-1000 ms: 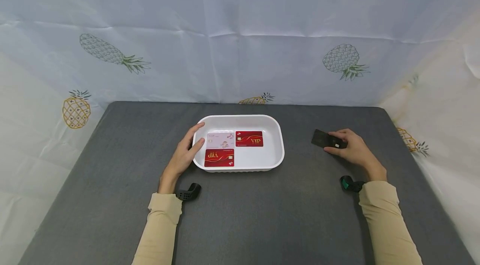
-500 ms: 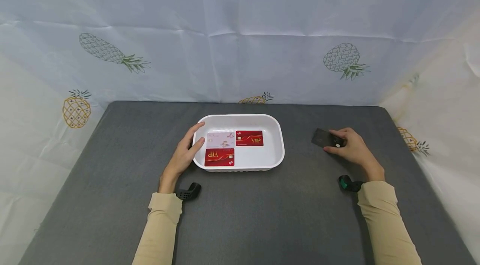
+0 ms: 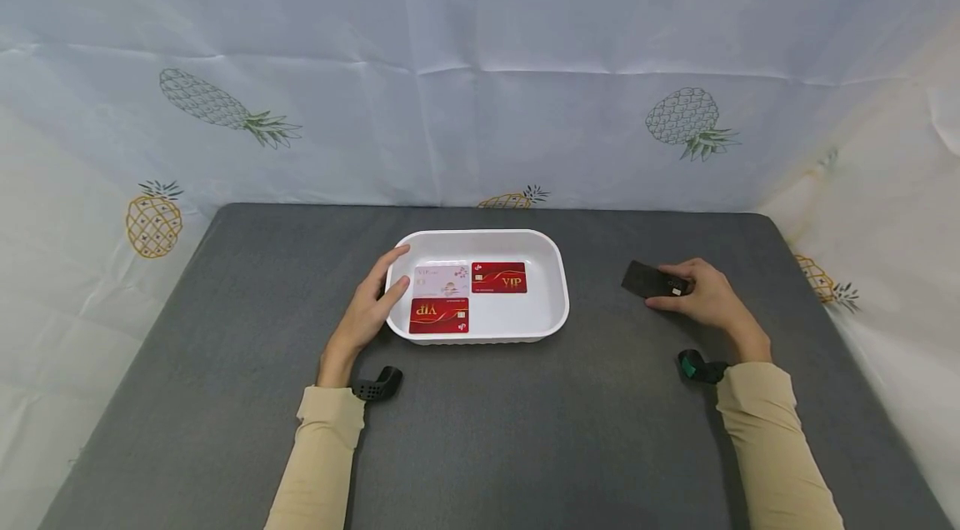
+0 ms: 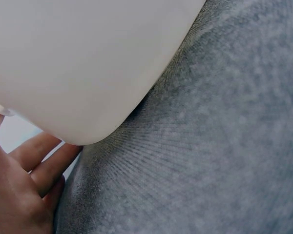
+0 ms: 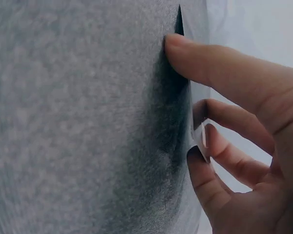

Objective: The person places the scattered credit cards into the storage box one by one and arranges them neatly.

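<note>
My left hand [image 3: 367,307] grips the left end of a white tray [image 3: 517,318], thumb over the rim. The left wrist view shows fingers against the outside of the tray wall [image 4: 88,68]. Inside lie a pale pink VIP card [image 3: 442,287] and a red VIP card [image 3: 498,277] side by side, with another red VIP card [image 3: 438,316] in front of the pink one. To the right of the tray, my right hand [image 3: 708,297] pinches a black card [image 3: 641,280] by its right end. In the right wrist view that card appears nearly edge-on between thumb and fingers, close over the tabletop.
A dark grey tabletop [image 3: 540,422] carries everything. Behind it hangs a pale cloth [image 3: 480,130] with pineapple prints, which also covers both sides. A black wrist device [image 3: 378,385] is on the left arm and another black device [image 3: 701,367] on the right.
The black card has changed tilt slightly in my right fingers, and that hand has shifted a little to the left. My left hand and the tray keep their place.
</note>
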`<action>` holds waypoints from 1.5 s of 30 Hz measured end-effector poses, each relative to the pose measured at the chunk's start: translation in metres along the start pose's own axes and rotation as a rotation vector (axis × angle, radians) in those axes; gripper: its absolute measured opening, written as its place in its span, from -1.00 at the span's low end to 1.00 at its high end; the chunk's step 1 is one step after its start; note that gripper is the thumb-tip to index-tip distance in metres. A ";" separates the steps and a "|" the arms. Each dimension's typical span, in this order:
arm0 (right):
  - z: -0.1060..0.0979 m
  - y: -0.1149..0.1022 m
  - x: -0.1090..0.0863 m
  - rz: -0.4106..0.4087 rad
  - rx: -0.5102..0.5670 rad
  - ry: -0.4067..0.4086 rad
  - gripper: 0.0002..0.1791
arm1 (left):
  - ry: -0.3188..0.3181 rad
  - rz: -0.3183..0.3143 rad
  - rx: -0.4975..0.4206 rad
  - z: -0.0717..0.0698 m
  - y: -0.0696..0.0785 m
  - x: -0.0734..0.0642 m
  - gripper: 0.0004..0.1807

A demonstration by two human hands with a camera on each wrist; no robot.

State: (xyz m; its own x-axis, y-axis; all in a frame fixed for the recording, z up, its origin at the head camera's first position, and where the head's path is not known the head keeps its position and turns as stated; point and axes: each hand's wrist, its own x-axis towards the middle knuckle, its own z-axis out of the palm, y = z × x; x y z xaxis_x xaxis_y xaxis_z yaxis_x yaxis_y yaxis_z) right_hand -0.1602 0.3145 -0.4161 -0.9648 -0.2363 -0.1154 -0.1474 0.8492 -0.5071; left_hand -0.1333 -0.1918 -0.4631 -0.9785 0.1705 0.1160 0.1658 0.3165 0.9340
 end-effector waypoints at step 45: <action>-0.001 -0.096 0.002 -0.175 0.098 0.004 -0.26 | 0.000 0.016 -0.033 -0.001 -0.001 0.001 -0.39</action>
State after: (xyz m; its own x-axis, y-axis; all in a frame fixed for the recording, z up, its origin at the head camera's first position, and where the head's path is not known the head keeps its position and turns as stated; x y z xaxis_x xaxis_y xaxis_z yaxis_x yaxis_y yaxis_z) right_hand -0.1481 0.2328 -0.3669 -0.9273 -0.3740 -0.0149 -0.2909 0.7451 -0.6002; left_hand -0.1347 -0.1927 -0.4638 -0.9757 0.1752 0.1313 0.1777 0.2831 0.9425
